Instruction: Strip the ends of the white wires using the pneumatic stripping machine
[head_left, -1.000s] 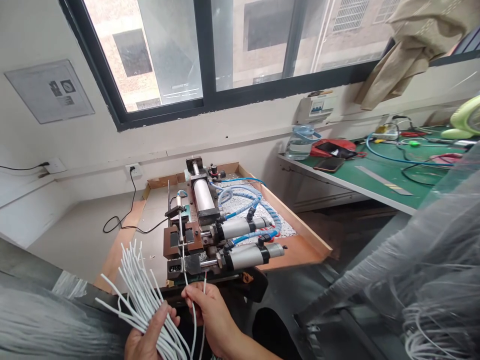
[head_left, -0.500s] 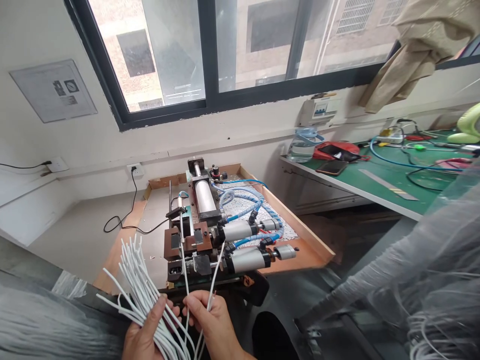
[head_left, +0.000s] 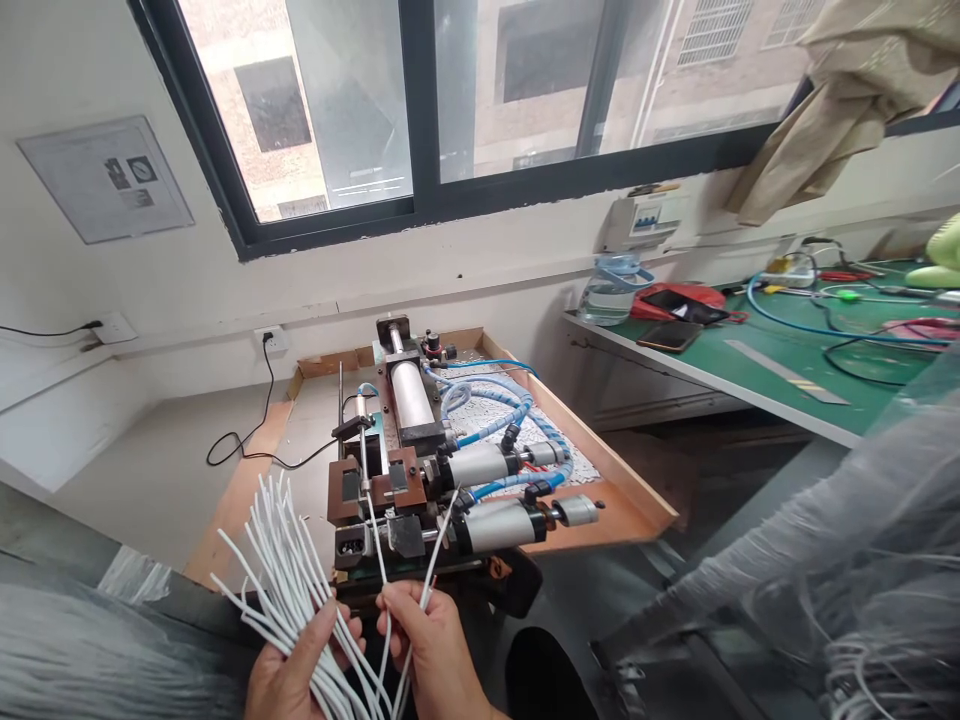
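Observation:
A thick bundle of white cables (head_left: 289, 570) is gripped in my left hand (head_left: 304, 660), its loose ends fanning up and to the left. My right hand (head_left: 424, 640) pinches a single white cable (head_left: 377, 540) between thumb and fingers. That cable runs up to the brown jaw blocks (head_left: 375, 485) of a pneumatic machine (head_left: 412, 400). A second white cable (head_left: 439, 545) passes through the same hand and points up to the right, in front of the silver cylinders. The lower ends of the cables leave the bottom of the view.
The machine stands on a board with a wooden rim (head_left: 600, 445); blue air hoses (head_left: 517, 410) loop over it. On the right, a green table (head_left: 780, 365) carries a water jug (head_left: 609, 290), a phone (head_left: 670, 335) and a steel ruler (head_left: 787, 372). Plastic-wrapped cable bundles (head_left: 862, 560) hang at lower right.
My right hand has shifted slightly right with the cables it holds. The left hand stays around the bundle, and the view has moved a little.

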